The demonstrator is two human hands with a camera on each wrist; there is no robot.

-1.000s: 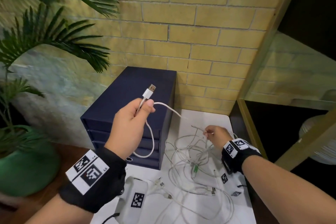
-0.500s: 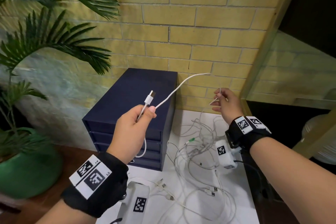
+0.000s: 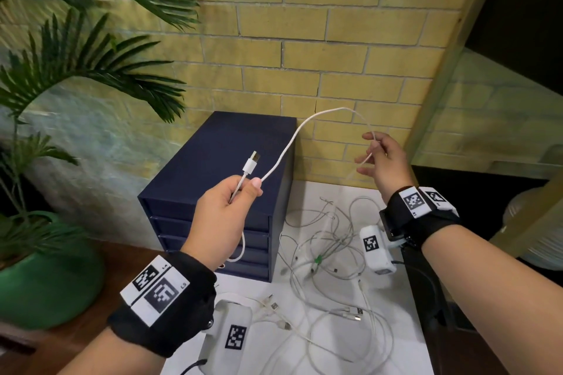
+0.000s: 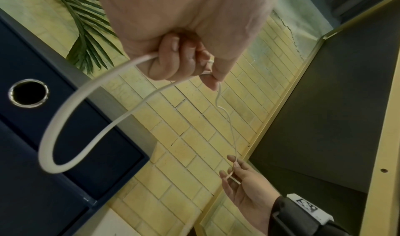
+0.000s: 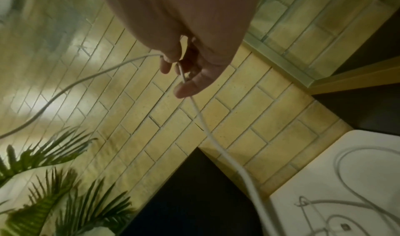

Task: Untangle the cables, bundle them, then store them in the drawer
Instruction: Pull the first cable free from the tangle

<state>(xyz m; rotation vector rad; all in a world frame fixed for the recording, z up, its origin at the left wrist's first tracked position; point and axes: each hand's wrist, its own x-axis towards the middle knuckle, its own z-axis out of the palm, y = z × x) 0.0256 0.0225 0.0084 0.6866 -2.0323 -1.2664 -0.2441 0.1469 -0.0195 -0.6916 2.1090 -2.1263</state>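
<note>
Cable [image 3: 292, 134] arcs left hand [image 3: 224, 216] to right hand [image 3: 385, 161], plug [image 3: 251, 163] up-right

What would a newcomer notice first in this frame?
Most likely the white cable arching in mid-air before the brick wall, its USB plug sticking up from the left hand while the right hand pinches it further along. Next, the tangle of white cables on the white table, right of the dark blue drawer unit. A green plant fills the left edge.
</note>
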